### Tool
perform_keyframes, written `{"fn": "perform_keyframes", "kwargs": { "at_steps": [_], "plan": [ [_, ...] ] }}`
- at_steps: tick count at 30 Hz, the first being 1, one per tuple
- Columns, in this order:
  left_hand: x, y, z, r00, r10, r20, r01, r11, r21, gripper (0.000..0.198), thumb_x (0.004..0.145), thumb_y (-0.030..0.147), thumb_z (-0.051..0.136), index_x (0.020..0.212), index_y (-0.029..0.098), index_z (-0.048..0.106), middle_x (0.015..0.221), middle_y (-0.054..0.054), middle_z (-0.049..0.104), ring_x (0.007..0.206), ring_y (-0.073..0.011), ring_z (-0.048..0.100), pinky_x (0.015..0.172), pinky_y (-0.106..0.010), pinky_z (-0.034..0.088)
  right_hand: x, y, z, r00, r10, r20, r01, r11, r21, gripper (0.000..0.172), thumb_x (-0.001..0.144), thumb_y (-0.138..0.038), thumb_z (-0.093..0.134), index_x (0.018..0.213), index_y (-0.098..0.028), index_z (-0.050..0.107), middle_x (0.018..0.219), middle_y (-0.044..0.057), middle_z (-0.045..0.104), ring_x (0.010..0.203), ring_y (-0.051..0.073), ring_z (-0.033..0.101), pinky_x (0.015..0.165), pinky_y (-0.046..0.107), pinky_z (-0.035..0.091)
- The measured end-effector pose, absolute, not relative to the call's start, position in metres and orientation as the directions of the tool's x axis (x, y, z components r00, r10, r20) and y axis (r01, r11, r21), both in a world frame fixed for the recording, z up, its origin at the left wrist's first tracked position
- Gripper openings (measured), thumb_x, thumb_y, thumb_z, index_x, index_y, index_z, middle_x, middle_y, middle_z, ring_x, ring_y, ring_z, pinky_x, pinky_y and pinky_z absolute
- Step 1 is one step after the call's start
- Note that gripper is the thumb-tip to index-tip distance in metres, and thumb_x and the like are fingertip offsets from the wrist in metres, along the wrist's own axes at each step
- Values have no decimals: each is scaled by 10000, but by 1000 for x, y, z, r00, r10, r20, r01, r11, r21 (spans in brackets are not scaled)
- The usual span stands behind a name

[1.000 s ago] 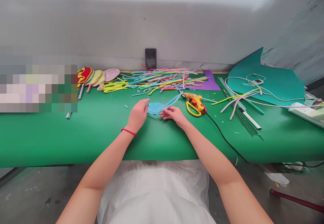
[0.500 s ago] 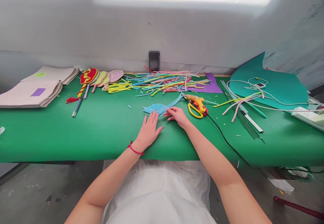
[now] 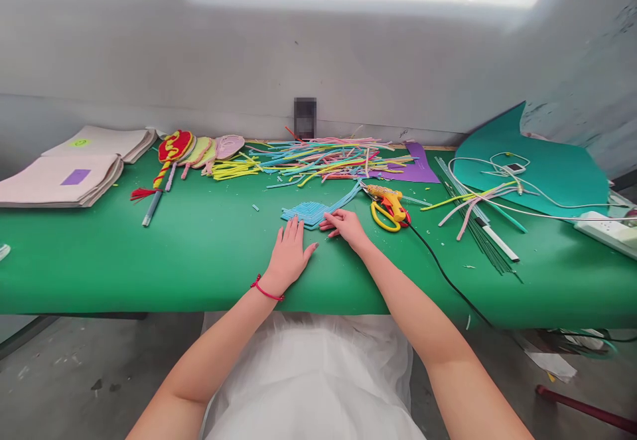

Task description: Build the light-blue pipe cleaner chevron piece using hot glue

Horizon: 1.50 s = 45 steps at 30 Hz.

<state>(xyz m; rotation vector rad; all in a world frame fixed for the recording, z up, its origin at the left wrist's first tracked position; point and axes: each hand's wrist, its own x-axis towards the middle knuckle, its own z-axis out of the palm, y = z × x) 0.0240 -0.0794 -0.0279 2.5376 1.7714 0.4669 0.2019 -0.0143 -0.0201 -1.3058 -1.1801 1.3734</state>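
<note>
A leaf-shaped piece of light blue pipe cleaners (image 3: pixel 308 212) lies flat on the green table, with long blue ends running up to the right. My left hand (image 3: pixel 290 254) is spread flat, its fingertips touching the lower left edge of the piece. At the right end, my right hand (image 3: pixel 348 229) has thumb and fingers pinched on the blue pipe cleaners where the long ends leave the shape. Just beyond it rest a yellow hot glue gun (image 3: pixel 388 200) and yellow-handled scissors (image 3: pixel 385 217), partly overlapping.
A heap of coloured pipe cleaners (image 3: pixel 333 161) lies along the back. Finished fan shapes (image 3: pixel 175 146) and paper stacks (image 3: pixel 40 178) sit left. A teal sheet (image 3: pixel 542 171), thin wires (image 3: pixel 485 247) and a power strip (image 3: pixel 604 231) are right. The glue gun's black cord (image 3: pixel 442 274) crosses the front edge.
My left hand has slid slightly left and down, uncovering more of the blue piece. My right hand keeps its pinch in nearly the same place.
</note>
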Motion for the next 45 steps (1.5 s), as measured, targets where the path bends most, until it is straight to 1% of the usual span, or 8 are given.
{"fn": "perform_keyframes", "kwargs": {
  "at_steps": [7, 16, 21, 25, 30, 35, 40, 45],
  "plan": [
    [24, -77, -29, 344, 915, 209, 908, -381, 173, 663, 944, 502, 333, 1465, 94, 301, 1543, -173, 243, 1427, -299, 238, 1146, -503, 244, 201, -14, -20, -33, 981, -190, -4, -190, -982, 227, 797, -304, 705, 693, -146, 580, 748, 103, 734, 641, 166, 709, 420, 186, 540],
    [24, -75, -28, 362, 912, 191, 894, -398, 205, 608, 951, 481, 335, 1451, 135, 342, 1530, -156, 285, 1416, -294, 269, 1142, -525, 239, 197, -13, -18, 9, 978, -211, 17, -211, -977, 248, 812, -311, 689, 677, -158, 548, 680, 80, 711, 561, 158, 686, 402, 211, 544],
    [21, -69, -21, 388, 871, 302, 867, -456, 201, 464, 961, 351, 372, 1381, 163, 433, 1492, -153, 374, 1384, -283, 341, 1131, -539, 247, 201, -15, -17, -52, 985, -164, -4, -164, -986, 296, 785, -393, 703, 688, -162, 547, 706, 76, 719, 576, 145, 682, 405, 193, 523],
    [14, -59, -15, 386, 826, 411, 823, -510, 251, 328, 941, 262, 439, 1248, 195, 535, 1383, -122, 519, 1317, -244, 438, 1136, -519, 251, 204, -19, -13, -133, 983, -131, -9, -133, -991, 386, 716, -512, 723, 709, -164, 556, 746, 71, 729, 598, 144, 683, 405, 176, 488],
    [10, -56, -14, 451, 780, 434, 751, -594, 289, 168, 925, 243, 489, 1011, 192, 625, 1126, -74, 666, 1261, -228, 496, 1131, -502, 272, 202, -25, -7, -212, 975, -61, -43, -71, -997, 459, 645, -598, 725, 705, -177, 553, 751, 58, 730, 588, 140, 669, 412, 184, 453],
    [9, -56, -17, 466, 740, 485, 720, -636, 279, 212, 955, 230, 425, 949, 199, 634, 956, -41, 711, 960, -166, 653, 1119, -477, 298, 200, -27, -6, -242, 970, -30, -57, -45, -997, 453, 655, -599, 718, 716, -180, 558, 749, 64, 731, 584, 146, 668, 414, 193, 443],
    [6, -55, -20, 430, 737, 522, 716, -630, 300, 236, 944, 172, 411, 965, 223, 641, 851, -1, 722, 819, -145, 664, 1062, -423, 380, 200, -28, -5, -249, 968, -20, -55, -35, -998, 425, 685, -567, 716, 736, -169, 578, 776, 83, 736, 558, 136, 659, 416, 194, 441],
    [5, -57, -18, 374, 750, 545, 772, -577, 266, 264, 946, 168, 393, 928, 229, 650, 732, 12, 711, 703, -150, 655, 1014, -433, 413, 199, -30, -2, -281, 960, -1, -47, -15, -999, 427, 689, -559, 715, 778, -155, 609, 766, 86, 734, 541, 135, 652, 420, 200, 442]
  ]
}}
